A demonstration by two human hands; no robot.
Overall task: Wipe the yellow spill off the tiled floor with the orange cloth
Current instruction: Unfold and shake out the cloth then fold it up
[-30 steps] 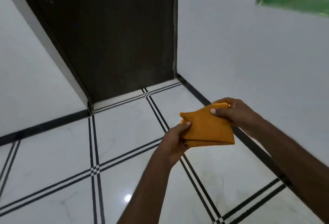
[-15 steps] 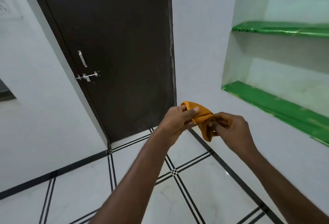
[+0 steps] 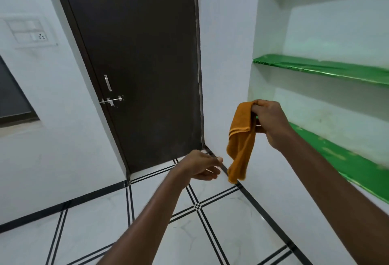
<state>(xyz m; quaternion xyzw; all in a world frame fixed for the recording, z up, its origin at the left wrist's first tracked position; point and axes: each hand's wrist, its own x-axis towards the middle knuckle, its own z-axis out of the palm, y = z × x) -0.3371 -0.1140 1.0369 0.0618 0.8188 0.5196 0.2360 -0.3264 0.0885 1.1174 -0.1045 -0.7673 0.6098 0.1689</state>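
- Two bare hands are up in front of the wearer; only one of them holds anything.
- The right hand (image 3: pixel 271 122) is pinched shut on the top edge of the cloth (image 3: pixel 241 138), its fingers curled tight around a bunched fold.
- The cloth is orange, with a stitched hem showing on one flap. It hangs down limp from that grip, in the air, its lower end dangling loose well above the floor.
- The left hand (image 3: pixel 201 167) sits lower and to the left, near the hanging end but apart from it. It is open, fingers loosely spread and reaching toward the cloth, holding nothing.
- Both forearms run in from the bottom of the view, the right one along the wall with the shelves.
- Just behind the right hand a recessed niche in the white wall has green shelves (image 3: pixel 328 69); the lowest one passes close behind the right wrist.
- The floor (image 3: pixel 84 233) below is glossy white tile crossed by thin black double lines, with a black skirting strip along the walls.
- Behind the hands a dark brown door (image 3: pixel 136 54) stands shut, with a metal handle and latch (image 3: pixel 110 99) on its left side.
- Left of the door a white switch panel (image 3: pixel 29 32) sits on the wall.
- No yellow mark shows on the tiles in view.
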